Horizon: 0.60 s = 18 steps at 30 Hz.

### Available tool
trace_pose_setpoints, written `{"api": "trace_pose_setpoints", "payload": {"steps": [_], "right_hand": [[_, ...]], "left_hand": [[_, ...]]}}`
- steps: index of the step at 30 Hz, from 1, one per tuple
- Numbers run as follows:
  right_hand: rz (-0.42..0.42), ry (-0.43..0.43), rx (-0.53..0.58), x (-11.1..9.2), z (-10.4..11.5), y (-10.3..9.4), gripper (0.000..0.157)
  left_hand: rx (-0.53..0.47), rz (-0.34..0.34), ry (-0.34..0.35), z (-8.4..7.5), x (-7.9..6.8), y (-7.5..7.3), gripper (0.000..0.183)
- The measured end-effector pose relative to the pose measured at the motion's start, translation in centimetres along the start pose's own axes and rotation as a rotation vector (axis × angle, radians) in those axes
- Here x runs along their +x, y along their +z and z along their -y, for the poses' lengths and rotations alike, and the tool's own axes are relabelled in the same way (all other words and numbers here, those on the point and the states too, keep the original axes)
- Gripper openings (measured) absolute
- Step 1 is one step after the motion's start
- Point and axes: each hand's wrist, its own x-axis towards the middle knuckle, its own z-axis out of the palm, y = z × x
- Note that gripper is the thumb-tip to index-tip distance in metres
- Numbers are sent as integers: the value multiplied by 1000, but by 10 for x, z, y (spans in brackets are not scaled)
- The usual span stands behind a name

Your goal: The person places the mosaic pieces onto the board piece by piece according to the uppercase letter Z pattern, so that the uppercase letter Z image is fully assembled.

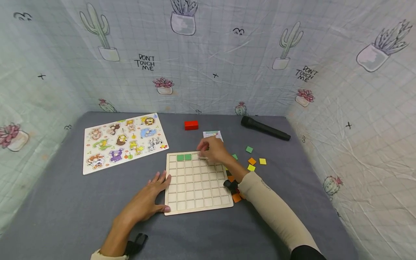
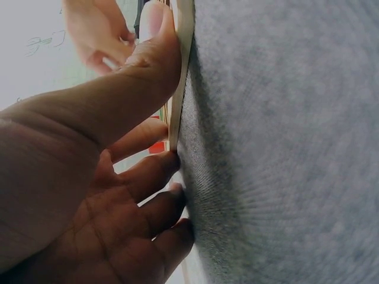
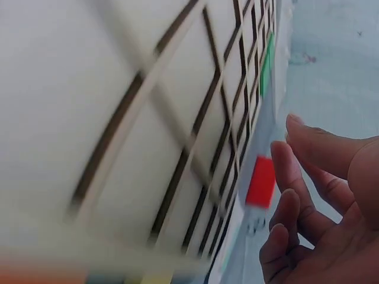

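A wooden grid board (image 1: pixel 199 209) lies in front of the person, with two green square tiles (image 1: pixel 183 157) side by side in its top row. My left hand (image 1: pixel 147 200) steadies the board's left side with spread fingers; the thumb (image 2: pixel 155 26) lies at the edge near the lower corner. Over the top row, right of the green tiles, hovers my right hand (image 1: pixel 212 150). Its thumb and index fingertips (image 3: pixel 294 121) come close together, and no tile shows between them in the right wrist view.
Loose green, yellow and orange tiles (image 1: pixel 252 161) lie right of the board, some hidden under the right forearm. Behind it are a patterned card (image 1: pixel 211 134), a red block (image 1: pixel 191 125) and a black microphone-shaped object (image 1: pixel 265 129). An animal puzzle board (image 1: pixel 112 139) lies at left.
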Motion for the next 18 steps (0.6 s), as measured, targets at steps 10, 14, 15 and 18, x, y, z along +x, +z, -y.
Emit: {"api": "trace_pose_setpoints", "payload": {"steps": [10,14,15,18], "right_hand": [[-51,50,-13,-35,-51,-44,19],[-51,92,-89,-46,-67,-57,21],[-48,104,-103,-48,-70,-59,22],[-31,135,-129,-52,-77,-64,23]], "left_hand": [[2,1,0,0,-1,-1,105],[3,-2,3,1,-1,-1,106],[2,-2,3,1,-1,-1,106],[0,-2,5,1,0,0,105]]}}
